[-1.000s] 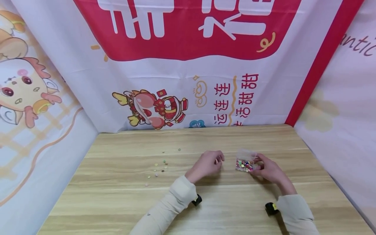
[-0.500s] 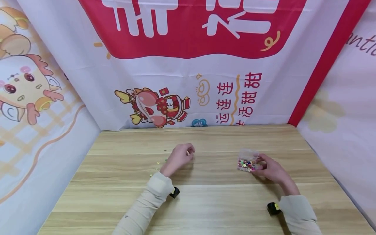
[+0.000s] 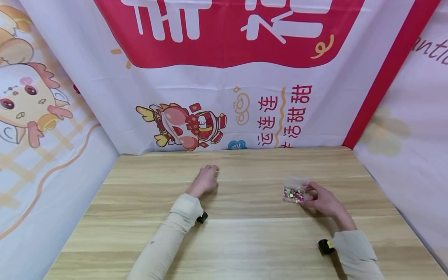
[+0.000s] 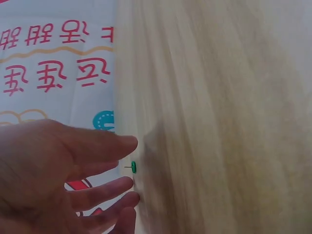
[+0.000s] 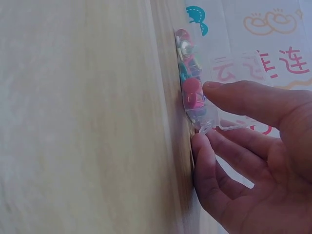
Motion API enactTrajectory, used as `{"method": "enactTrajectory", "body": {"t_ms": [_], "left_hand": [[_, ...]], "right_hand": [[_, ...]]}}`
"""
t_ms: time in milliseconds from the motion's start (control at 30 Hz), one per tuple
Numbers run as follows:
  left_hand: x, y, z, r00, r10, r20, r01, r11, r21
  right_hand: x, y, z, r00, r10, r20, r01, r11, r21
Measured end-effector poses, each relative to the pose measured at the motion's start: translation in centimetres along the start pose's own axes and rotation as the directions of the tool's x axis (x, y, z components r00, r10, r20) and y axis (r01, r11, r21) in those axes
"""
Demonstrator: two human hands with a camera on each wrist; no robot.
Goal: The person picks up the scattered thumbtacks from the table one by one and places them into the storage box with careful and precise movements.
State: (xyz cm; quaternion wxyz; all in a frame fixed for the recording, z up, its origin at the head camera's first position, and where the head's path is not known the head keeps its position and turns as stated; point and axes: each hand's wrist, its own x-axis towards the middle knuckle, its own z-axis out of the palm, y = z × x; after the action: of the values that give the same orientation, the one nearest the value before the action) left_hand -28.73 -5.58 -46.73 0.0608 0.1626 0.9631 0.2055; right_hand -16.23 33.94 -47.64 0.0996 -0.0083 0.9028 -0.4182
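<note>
My left hand (image 3: 204, 180) is low over the left part of the table, fingers loosely bent. In the left wrist view a green thumbtack (image 4: 133, 166) lies on the wood, pin out sideways, between the thumb and the other fingers, which stand apart. Near these fingertips, in the head view, a tiny tack (image 3: 216, 175) shows. My right hand (image 3: 323, 201) grips the side of a small clear plastic box (image 3: 294, 194) on the table, its lid raised. Colourful thumbtacks (image 5: 192, 87) fill it. The right thumb rests against the box wall while the fingers touch its lower end.
The wooden table (image 3: 252, 241) reaches back to a printed white and red cloth (image 3: 217, 81). Cloth walls stand at left and right. A black wrist camera (image 3: 325, 247) hangs under the right cuff, another (image 3: 202, 217) under the left.
My left hand has moved left and away from the body, over the area of scattered tacks, which it and the sleeve now largely cover. The right hand keeps holding the box in place.
</note>
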Motion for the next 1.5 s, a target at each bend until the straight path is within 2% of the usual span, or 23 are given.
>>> {"method": "enactTrajectory", "body": {"t_ms": [100, 233, 367, 500, 600, 800, 1067, 1333, 1500], "left_hand": [[0.8, 0.0, 0.0, 0.999, 0.031, -0.016, -0.03, 0.998, 0.052], [1.6, 0.0, 0.2, 0.996, 0.06, -0.062, -0.052, 0.99, 0.128], [1.9, 0.2, 0.3, 0.995, 0.054, -0.088, -0.04, 0.988, 0.148], [2.0, 0.6, 0.2, 0.993, 0.073, -0.098, -0.056, 0.985, 0.163], [1.9, 0.8, 0.1, 0.993, 0.073, -0.093, -0.057, 0.985, 0.16], [1.5, 0.8, 0.1, 0.997, 0.045, -0.061, -0.038, 0.993, 0.113], [1.5, 0.4, 0.2, 0.998, 0.044, -0.05, -0.038, 0.994, 0.106], [1.1, 0.5, 0.2, 1.0, -0.02, -0.012, 0.021, 0.993, 0.115], [1.0, 1.4, 0.2, 1.0, 0.022, -0.01, -0.021, 0.995, 0.099]], "right_hand": [[0.2, 0.0, 0.0, 1.0, -0.004, -0.011, 0.004, 1.0, -0.011], [0.4, 0.0, 0.2, 1.0, 0.008, 0.007, -0.008, 1.0, 0.025], [0.4, 0.0, 0.4, 1.0, 0.016, 0.014, -0.017, 0.999, 0.045], [0.4, 0.0, 0.3, 1.0, -0.012, -0.009, 0.012, 1.0, 0.023], [0.4, -0.1, 0.2, 1.0, -0.025, -0.009, 0.025, 1.0, 0.015], [0.3, -0.1, 0.2, 1.0, 0.02, 0.009, -0.02, 0.999, 0.045], [0.3, 0.1, 0.3, 0.999, 0.045, 0.009, -0.046, 0.998, 0.047], [0.3, 0.4, 0.3, 0.999, 0.05, 0.007, -0.051, 0.998, 0.042], [0.3, 0.6, 0.2, 0.999, 0.051, 0.004, -0.051, 0.997, 0.052]]}}
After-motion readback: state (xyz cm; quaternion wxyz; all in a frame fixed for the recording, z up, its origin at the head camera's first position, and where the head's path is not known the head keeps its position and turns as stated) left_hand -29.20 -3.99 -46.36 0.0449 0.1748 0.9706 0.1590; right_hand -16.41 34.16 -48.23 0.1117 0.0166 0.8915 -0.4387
